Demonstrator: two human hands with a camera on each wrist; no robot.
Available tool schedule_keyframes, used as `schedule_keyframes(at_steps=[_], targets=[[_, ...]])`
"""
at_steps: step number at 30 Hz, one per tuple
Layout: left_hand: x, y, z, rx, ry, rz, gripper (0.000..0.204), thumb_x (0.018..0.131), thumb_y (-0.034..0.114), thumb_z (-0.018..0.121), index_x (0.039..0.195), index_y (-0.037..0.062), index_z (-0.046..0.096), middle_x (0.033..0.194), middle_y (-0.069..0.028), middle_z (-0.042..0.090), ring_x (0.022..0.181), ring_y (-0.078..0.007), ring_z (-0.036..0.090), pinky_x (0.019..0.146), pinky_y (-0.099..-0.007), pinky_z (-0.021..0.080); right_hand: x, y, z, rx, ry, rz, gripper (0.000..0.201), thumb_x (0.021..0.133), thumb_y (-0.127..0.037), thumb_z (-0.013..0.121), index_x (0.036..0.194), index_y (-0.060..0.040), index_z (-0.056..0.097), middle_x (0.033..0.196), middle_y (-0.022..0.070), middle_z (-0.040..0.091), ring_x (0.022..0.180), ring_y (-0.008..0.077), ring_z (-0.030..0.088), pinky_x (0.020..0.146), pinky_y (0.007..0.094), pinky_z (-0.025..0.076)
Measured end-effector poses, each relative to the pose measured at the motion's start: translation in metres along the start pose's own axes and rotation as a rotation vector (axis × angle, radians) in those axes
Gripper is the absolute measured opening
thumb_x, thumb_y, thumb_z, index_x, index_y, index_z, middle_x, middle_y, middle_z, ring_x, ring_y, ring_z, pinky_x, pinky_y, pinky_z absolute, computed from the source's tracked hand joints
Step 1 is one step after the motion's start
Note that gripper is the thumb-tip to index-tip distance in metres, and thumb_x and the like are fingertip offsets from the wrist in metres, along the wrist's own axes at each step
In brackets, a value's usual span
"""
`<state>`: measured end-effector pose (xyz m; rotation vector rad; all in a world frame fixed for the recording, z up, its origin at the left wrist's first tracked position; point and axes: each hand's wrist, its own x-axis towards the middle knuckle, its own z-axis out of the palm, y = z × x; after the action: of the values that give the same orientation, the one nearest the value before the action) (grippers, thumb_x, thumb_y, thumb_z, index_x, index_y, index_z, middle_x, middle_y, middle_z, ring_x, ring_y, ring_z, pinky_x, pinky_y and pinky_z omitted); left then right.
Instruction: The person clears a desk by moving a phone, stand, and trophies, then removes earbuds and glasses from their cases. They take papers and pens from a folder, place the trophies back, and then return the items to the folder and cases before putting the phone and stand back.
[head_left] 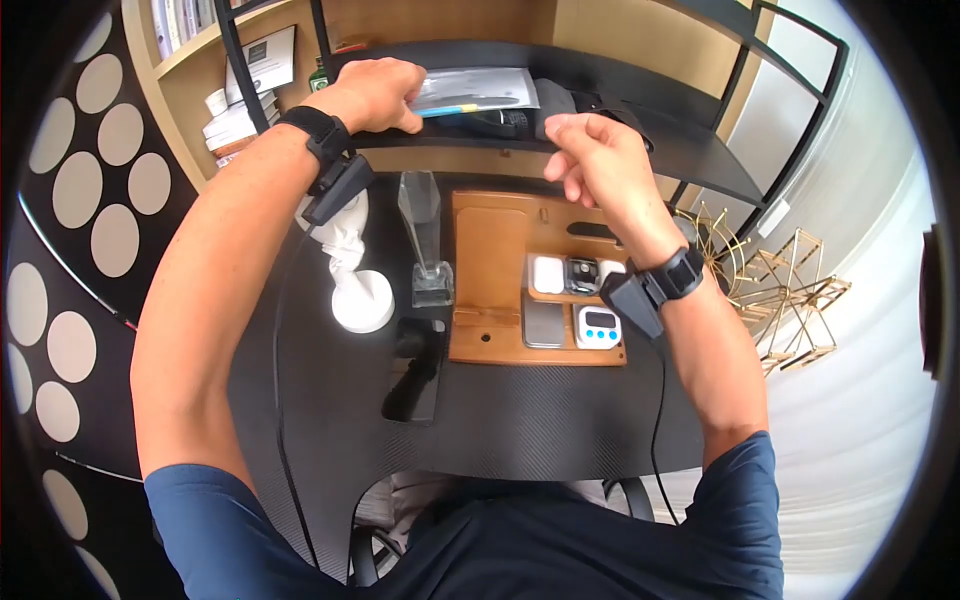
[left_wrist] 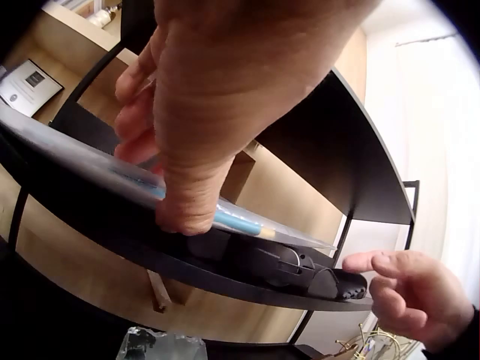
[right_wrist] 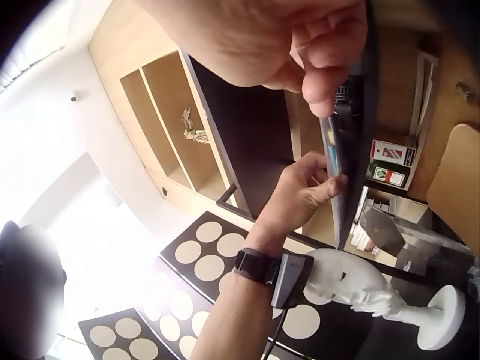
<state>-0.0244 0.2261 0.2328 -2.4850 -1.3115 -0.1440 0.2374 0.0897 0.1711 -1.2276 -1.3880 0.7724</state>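
Observation:
My left hand (head_left: 380,95) pinches the near edge of a clear, flat plastic sleeve (head_left: 490,88), thumb in front and fingers behind. A slim blue and yellow strip (left_wrist: 244,222) shows along that edge, partly behind the thumb. The sleeve lies level above the black shelf, over several dark items (left_wrist: 270,262). Just past its right end is my right hand (head_left: 605,160), with loosely curled fingers and nothing in them. In the right wrist view, a finger of this hand overlaps the sleeve's end.
Below stand a white mannequin-head stand (head_left: 363,300), a glass trophy (head_left: 421,225) and a tan desk organizer (head_left: 487,270) holding a white timer (head_left: 598,327). A phone-like black slab (head_left: 413,370) lies nearby. Gold wire wheels (head_left: 790,290) stand right. Black shelf posts (head_left: 740,100) frame the back.

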Motion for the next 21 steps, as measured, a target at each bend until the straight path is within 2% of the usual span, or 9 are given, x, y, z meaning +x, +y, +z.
schedule_keyframes(at_steps=[2,6,7,9,11,13,17,19,21], targets=[[0.0,-0.002,0.0,0.051,-0.025,0.019,0.046,0.083,0.032,0.085,0.118,0.0076,0.066,0.115,-0.0174,0.074,0.113,-0.0384,0.069,0.095,-0.0481,0.054,-0.016,0.002,-0.006,-0.037,-0.012,0.014,0.028,0.104,-0.023,0.066,0.117,0.0013,0.072,0.077,0.0059,0.074,0.053,0.0071,0.058,0.048,0.0239,0.044],[-0.012,-0.006,-0.003,0.053,0.127,0.088,0.053,0.082,0.028,0.083,0.126,0.009,0.06,0.119,-0.0178,0.071,0.115,-0.0399,0.068,0.097,-0.0483,0.054,-0.043,0.017,-0.015,-0.04,-0.025,0.027,0.025,0.105,-0.021,0.068,0.111,0.0022,0.074,0.073,0.0043,0.072,0.053,0.0066,0.057,0.048,0.0239,0.044],[-0.019,-0.002,-0.008,0.04,0.256,0.182,0.047,0.084,0.027,0.08,0.123,0.0087,0.062,0.109,-0.0183,0.071,0.105,-0.0392,0.069,0.089,-0.0495,0.054,-0.05,0.02,-0.018,-0.033,-0.028,0.035,0.025,0.105,-0.021,0.068,0.11,0.0025,0.074,0.073,0.004,0.072,0.053,0.0065,0.057,0.048,0.0238,0.044],[-0.046,0.019,-0.021,-0.062,0.442,0.192,0.036,0.087,0.027,0.076,0.114,0.0075,0.063,0.092,-0.0155,0.067,0.087,-0.0357,0.067,0.078,-0.0478,0.052,-0.065,0.025,-0.023,-0.067,-0.015,0.039,0.023,0.106,-0.019,0.067,0.113,0.0014,0.075,0.073,0.0037,0.072,0.052,0.0062,0.056,0.049,0.0232,0.044],[-0.093,0.055,-0.038,-0.23,0.544,0.113,0.026,0.091,0.027,0.073,0.103,0.0061,0.064,0.075,-0.0102,0.057,0.072,-0.0276,0.059,0.067,-0.0413,0.047,-0.081,0.039,-0.032,-0.061,-0.014,0.01,0.022,0.107,-0.018,0.066,0.114,0.0004,0.075,0.073,0.0037,0.072,0.052,0.006,0.056,0.049,0.0228,0.044],[-0.134,0.069,-0.03,-0.339,0.61,0.03,0.02,0.091,0.021,0.075,0.096,0.0048,0.064,0.069,-0.0059,0.053,0.063,-0.0172,0.054,0.06,-0.033,0.043,-0.101,0.047,-0.042,-0.099,0.021,0.059,0.02,0.107,-0.017,0.067,0.116,-0.0009,0.076,0.072,0.0025,0.071,0.052,0.0052,0.055,0.049,0.0216,0.044],[-0.211,0.089,0.045,-0.63,0.537,-0.251,0.018,0.087,0.023,0.078,0.09,0.0081,0.067,0.061,-0.0064,0.054,0.054,-0.0182,0.055,0.054,-0.0335,0.045,-0.141,0.085,-0.068,-0.045,0.09,0.088,0.018,0.107,-0.015,0.068,0.117,-0.0021,0.076,0.072,0.0015,0.07,0.053,0.004,0.054,0.048,0.0208,0.042],[-0.24,0.106,0.078,-0.608,0.185,-0.412,0.029,0.089,0.024,0.081,0.099,0.0022,0.066,0.072,-0.0064,0.061,0.062,-0.0152,0.059,0.061,-0.0308,0.048,-0.16,0.097,-0.078,-0.082,0.129,0.145,0.019,0.108,-0.015,0.067,0.117,-0.0016,0.076,0.071,0.0015,0.069,0.053,0.0038,0.054,0.048,0.0201,0.041],[-0.259,0.123,0.123,-0.404,0.065,-0.398,0.06,0.085,0.045,0.084,0.117,-0.0002,0.063,0.085,-0.014,0.069,0.077,-0.0322,0.071,0.073,-0.0417,0.056,-0.177,0.106,-0.082,-0.108,0.123,0.214,0.019,0.108,-0.015,0.067,0.117,-0.001,0.076,0.071,0.0013,0.069,0.053,0.0036,0.054,0.047,0.02,0.04]])
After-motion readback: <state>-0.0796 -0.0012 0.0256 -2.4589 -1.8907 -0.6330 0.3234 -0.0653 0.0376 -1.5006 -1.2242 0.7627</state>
